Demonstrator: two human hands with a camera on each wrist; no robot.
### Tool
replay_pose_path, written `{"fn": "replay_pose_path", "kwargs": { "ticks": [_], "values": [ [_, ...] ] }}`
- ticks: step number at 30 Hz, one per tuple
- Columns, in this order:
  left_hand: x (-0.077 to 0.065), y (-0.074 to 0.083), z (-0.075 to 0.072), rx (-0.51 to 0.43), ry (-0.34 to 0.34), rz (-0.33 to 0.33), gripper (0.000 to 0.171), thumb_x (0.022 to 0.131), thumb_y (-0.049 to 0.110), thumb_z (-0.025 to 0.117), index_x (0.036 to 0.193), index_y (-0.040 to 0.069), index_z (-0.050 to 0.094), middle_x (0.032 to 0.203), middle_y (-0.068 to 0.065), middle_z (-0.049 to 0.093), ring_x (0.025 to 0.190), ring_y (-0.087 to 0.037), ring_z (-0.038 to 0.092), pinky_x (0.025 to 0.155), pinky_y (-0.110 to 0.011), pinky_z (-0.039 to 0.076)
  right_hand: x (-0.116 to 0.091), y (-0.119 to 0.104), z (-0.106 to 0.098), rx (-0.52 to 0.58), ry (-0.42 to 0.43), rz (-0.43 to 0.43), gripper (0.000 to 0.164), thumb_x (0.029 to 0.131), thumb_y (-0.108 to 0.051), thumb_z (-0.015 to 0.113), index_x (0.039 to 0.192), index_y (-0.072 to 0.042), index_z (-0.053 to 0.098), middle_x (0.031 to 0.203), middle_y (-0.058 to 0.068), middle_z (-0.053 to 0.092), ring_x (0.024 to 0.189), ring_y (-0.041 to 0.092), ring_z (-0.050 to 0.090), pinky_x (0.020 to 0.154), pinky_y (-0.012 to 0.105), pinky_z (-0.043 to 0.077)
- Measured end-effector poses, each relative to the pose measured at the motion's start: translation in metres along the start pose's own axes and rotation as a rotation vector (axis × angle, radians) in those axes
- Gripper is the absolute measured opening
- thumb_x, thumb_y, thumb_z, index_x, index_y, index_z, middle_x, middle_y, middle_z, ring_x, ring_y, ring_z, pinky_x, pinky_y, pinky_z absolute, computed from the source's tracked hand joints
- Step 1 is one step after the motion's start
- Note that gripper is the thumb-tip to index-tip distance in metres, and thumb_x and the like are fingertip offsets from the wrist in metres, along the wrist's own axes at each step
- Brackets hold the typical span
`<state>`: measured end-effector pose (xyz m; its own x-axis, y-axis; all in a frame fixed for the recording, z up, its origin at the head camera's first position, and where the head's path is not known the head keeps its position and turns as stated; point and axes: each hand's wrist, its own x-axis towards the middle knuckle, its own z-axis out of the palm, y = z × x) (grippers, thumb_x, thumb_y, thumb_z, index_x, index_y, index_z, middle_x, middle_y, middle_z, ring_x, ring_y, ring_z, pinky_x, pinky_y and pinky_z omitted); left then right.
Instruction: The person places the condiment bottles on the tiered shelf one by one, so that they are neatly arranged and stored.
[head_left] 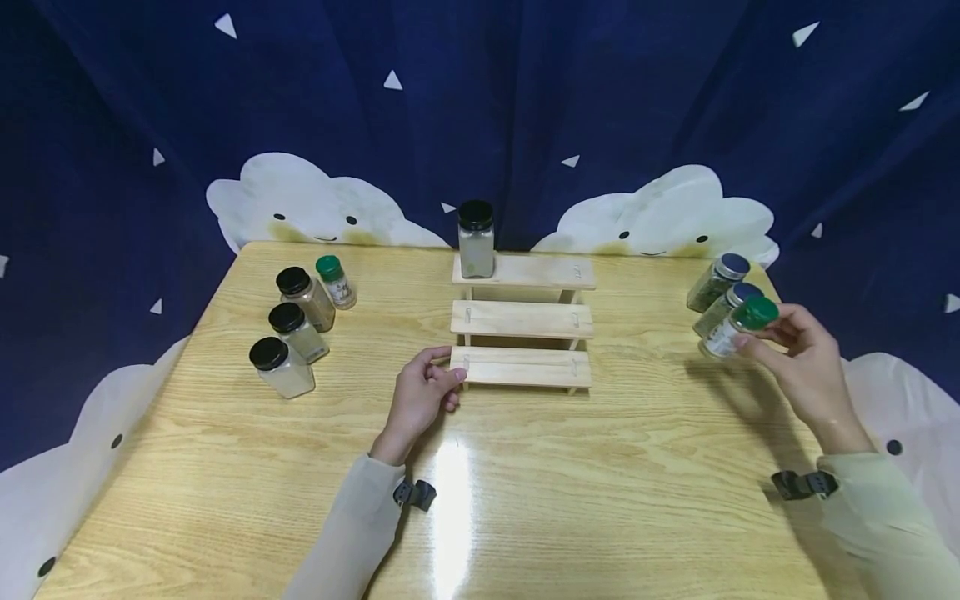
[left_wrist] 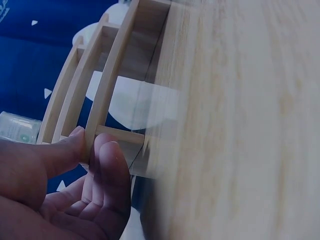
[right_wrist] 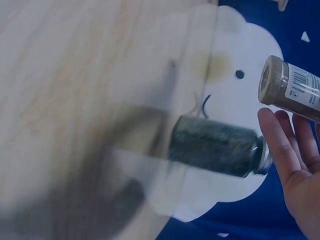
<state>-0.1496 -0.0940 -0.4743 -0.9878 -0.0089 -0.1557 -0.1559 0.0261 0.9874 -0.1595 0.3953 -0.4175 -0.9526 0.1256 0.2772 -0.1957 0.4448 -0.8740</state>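
Observation:
At the left end of a three-tier wooden rack (head_left: 521, 319), my left hand (head_left: 420, 396) pinches the lowest shelf (head_left: 525, 368) between thumb and fingers. The left wrist view shows the thumb (left_wrist: 70, 150) over the shelf's end and the fingers beneath. Off to the right, my right hand (head_left: 813, 371) grips a green-capped spice jar (head_left: 722, 340) with a white label, held tilted. Its base and barcode label face the right wrist camera. Two grey-blue-lidded jars of dark herbs (head_left: 707, 289) stand just behind it. A black-lidded jar (head_left: 477, 252) stands at the left of the top shelf.
On the table's left side stand several spice jars: black-lidded ones (head_left: 291, 379) in a slanting row and a green-capped one (head_left: 341, 290) behind. A dark blue curtain (head_left: 480, 100) with clouds and triangles hangs along the back edge of the wooden table (head_left: 600, 492).

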Motion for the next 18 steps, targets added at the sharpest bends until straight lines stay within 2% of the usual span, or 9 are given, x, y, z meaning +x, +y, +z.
{"fn": "replay_pose_path", "kwargs": {
  "ticks": [10,11,18],
  "values": [
    [0.000,0.001,0.000,0.009,0.001,0.006,0.046,0.100,-0.005,0.076,0.144,-0.008,0.060,0.079,-0.010,0.066,0.056,-0.013,0.063,0.052,-0.021,0.059,0.008,-0.028,0.011,0.279,-0.019,-0.070,0.037,0.092,0.021,0.073,0.121,0.000,0.070,0.114,0.000,0.075,0.099,0.007,0.072,0.081,0.012,0.060],
    [0.000,0.001,0.000,0.011,0.002,0.007,0.046,0.100,-0.005,0.076,0.144,-0.008,0.060,0.079,-0.010,0.066,0.056,-0.013,0.063,0.052,-0.021,0.059,0.010,-0.030,0.012,0.282,-0.024,-0.074,0.037,0.092,0.021,0.073,0.122,0.000,0.070,0.115,0.000,0.075,0.100,0.008,0.072,0.082,0.012,0.060],
    [-0.001,0.001,0.000,0.006,0.005,0.006,0.046,0.101,-0.004,0.076,0.143,-0.009,0.060,0.078,-0.010,0.065,0.056,-0.012,0.063,0.052,-0.021,0.058,0.020,-0.049,0.021,0.117,-0.055,-0.110,0.038,0.095,0.014,0.075,0.129,-0.002,0.069,0.121,-0.003,0.073,0.103,0.009,0.069,0.086,0.010,0.056]
  ]
}}
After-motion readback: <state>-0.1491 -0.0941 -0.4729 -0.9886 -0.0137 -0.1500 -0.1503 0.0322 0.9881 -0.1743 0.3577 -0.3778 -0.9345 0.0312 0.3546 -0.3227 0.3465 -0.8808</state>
